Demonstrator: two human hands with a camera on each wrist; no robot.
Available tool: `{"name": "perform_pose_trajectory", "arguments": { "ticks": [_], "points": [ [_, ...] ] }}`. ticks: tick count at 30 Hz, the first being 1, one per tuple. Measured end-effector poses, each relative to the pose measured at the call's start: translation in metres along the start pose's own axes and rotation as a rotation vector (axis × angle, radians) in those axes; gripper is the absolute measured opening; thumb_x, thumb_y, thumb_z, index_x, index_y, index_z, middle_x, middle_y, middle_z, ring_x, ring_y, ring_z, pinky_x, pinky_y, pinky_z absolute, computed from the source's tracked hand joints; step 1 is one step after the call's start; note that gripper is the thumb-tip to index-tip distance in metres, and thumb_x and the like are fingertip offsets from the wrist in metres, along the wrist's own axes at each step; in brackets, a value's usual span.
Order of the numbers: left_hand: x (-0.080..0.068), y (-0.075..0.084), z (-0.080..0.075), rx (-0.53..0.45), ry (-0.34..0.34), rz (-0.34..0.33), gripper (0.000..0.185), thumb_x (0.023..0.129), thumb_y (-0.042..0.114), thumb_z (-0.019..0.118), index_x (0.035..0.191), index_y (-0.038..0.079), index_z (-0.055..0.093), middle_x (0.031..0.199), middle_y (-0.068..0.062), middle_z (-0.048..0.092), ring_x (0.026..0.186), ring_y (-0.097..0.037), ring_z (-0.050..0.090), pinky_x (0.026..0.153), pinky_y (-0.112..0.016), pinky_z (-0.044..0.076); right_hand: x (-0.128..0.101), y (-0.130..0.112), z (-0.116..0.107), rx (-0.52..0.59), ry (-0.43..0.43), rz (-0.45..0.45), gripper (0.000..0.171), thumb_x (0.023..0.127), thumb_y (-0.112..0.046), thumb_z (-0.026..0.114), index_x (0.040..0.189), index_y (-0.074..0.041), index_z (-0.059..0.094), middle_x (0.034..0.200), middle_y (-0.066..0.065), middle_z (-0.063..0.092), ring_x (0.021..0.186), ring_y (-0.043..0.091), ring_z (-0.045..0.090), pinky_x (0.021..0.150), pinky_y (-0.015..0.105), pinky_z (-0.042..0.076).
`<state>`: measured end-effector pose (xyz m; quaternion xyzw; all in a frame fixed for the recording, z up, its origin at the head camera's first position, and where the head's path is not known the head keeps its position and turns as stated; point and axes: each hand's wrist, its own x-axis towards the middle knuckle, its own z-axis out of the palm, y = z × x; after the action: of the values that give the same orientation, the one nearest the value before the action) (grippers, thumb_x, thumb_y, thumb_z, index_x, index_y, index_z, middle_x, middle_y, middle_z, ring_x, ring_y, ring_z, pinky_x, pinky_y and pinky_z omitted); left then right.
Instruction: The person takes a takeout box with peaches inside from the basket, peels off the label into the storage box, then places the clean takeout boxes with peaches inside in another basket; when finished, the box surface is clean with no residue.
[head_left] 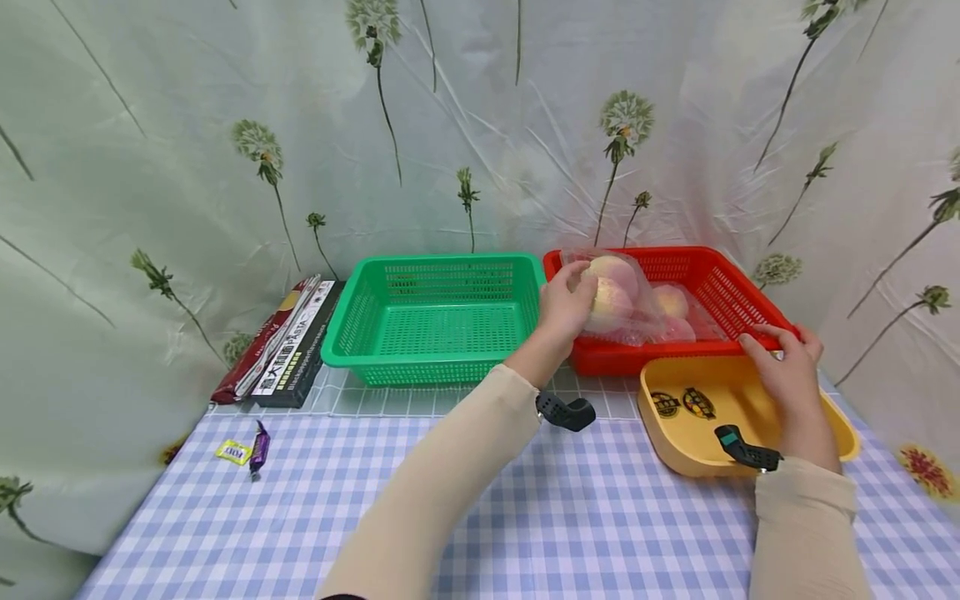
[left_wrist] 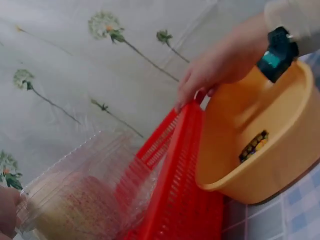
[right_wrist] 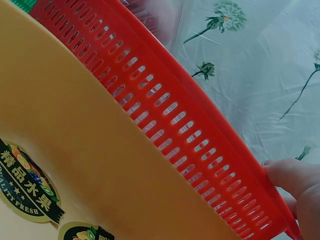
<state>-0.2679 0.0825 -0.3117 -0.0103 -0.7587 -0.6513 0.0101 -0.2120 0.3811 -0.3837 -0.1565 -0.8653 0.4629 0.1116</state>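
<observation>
My left hand (head_left: 566, 304) holds a clear plastic pack of peaches (head_left: 611, 300) by its left side, over the left part of the red basket (head_left: 637, 360). The fruits are round, pink and pale yellow; in the left wrist view the clear wrapping (left_wrist: 95, 165) stands tilted beside the basket. More peaches (head_left: 672, 312) in clear wrapping lie inside the basket. At its front right corner, my right hand (head_left: 791, 375) grips the red rim, thumb and fingers on either side in the right wrist view. The fingertips behind the rim are partly hidden.
A yellow tub (head_left: 675, 454) with dark fruit stickers stands before the red basket, under my right forearm. Left of it sits a green basket (head_left: 442, 371). Flat boxes (head_left: 288, 358) lean farther left. Two small wrapped sweets (head_left: 258, 450) lie on the checked cloth (head_left: 300, 517).
</observation>
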Motion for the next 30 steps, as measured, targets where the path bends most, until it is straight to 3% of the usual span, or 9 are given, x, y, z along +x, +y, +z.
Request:
{"name": "perform_pose_trajectory", "arguments": {
  "ticks": [5,9,13,16,19,22,24,27,30],
  "points": [
    [0.008,-0.001,0.01,0.151,-0.002,0.04,0.034,0.097,0.021,0.061,0.131,0.023,0.064,0.135,-0.006,0.056,0.123,-0.02,0.047,0.085,-0.029,0.054,-0.002,0.001,0.0,0.004,-0.001,-0.001,0.069,0.102,-0.045,0.043,0.151,0.003,0.034,0.165,0.02,-0.014,0.149,0.055,-0.003,0.117,0.069,0.018],
    [0.011,-0.009,0.014,0.34,-0.038,0.068,0.04,0.093,0.006,0.057,0.128,0.02,0.068,0.132,-0.008,0.06,0.123,-0.021,0.048,0.081,-0.026,0.05,-0.004,0.002,0.001,0.002,-0.002,0.006,0.068,0.102,-0.044,0.044,0.15,0.004,0.034,0.165,0.021,-0.014,0.149,0.055,-0.003,0.117,0.07,0.02],
    [0.012,-0.011,0.018,0.542,-0.13,0.169,0.042,0.096,0.017,0.055,0.138,0.021,0.062,0.138,-0.006,0.061,0.135,-0.023,0.046,0.1,-0.029,0.049,-0.004,0.001,0.002,0.003,-0.003,0.008,0.07,0.102,-0.046,0.044,0.151,0.003,0.034,0.165,0.02,-0.015,0.15,0.054,-0.004,0.117,0.07,0.02],
    [0.01,-0.009,0.025,0.683,-0.224,0.233,0.046,0.1,0.031,0.054,0.145,0.026,0.054,0.15,-0.002,0.053,0.147,-0.023,0.035,0.115,-0.034,0.04,-0.002,-0.001,0.0,0.004,0.001,0.0,0.07,0.102,-0.046,0.044,0.151,0.003,0.033,0.165,0.02,-0.015,0.15,0.054,-0.004,0.117,0.069,0.018],
    [0.006,-0.008,0.033,0.871,-0.324,0.256,0.047,0.102,0.039,0.05,0.149,0.035,0.048,0.158,0.001,0.043,0.155,-0.021,0.019,0.124,-0.041,0.026,-0.001,-0.001,-0.001,0.003,0.004,-0.001,0.07,0.102,-0.045,0.044,0.151,0.003,0.033,0.165,0.02,-0.015,0.15,0.054,-0.004,0.118,0.069,0.017],
    [0.003,-0.01,0.039,1.009,-0.343,0.263,0.045,0.102,0.041,0.049,0.147,0.04,0.048,0.159,0.003,0.041,0.156,-0.022,0.014,0.126,-0.045,0.018,-0.002,-0.001,0.0,0.006,0.005,0.004,0.068,0.102,-0.044,0.044,0.151,0.004,0.034,0.165,0.021,-0.014,0.15,0.054,-0.004,0.118,0.069,0.016],
    [0.003,-0.011,0.042,1.019,-0.302,0.242,0.044,0.1,0.041,0.054,0.144,0.038,0.05,0.155,0.003,0.046,0.154,-0.024,0.019,0.126,-0.047,0.019,-0.002,-0.001,0.0,0.004,0.006,0.013,0.069,0.102,-0.044,0.045,0.151,0.003,0.034,0.165,0.02,-0.014,0.15,0.053,-0.004,0.118,0.068,0.017],
    [0.005,-0.011,0.043,0.951,-0.233,0.188,0.039,0.097,0.037,0.061,0.134,0.033,0.053,0.146,0.0,0.053,0.15,-0.026,0.027,0.124,-0.047,0.024,-0.001,-0.002,0.0,0.004,0.008,0.017,0.069,0.102,-0.045,0.045,0.151,0.003,0.035,0.165,0.019,-0.014,0.15,0.053,-0.003,0.118,0.068,0.018],
    [0.008,-0.009,0.043,0.883,-0.211,0.142,0.029,0.096,0.029,0.061,0.124,0.029,0.051,0.15,-0.005,0.049,0.152,-0.031,0.025,0.124,-0.049,0.024,0.0,-0.004,0.0,0.003,0.009,0.026,0.071,0.101,-0.047,0.046,0.151,0.002,0.034,0.166,0.019,-0.015,0.151,0.052,-0.003,0.118,0.068,0.019]
  ]
}}
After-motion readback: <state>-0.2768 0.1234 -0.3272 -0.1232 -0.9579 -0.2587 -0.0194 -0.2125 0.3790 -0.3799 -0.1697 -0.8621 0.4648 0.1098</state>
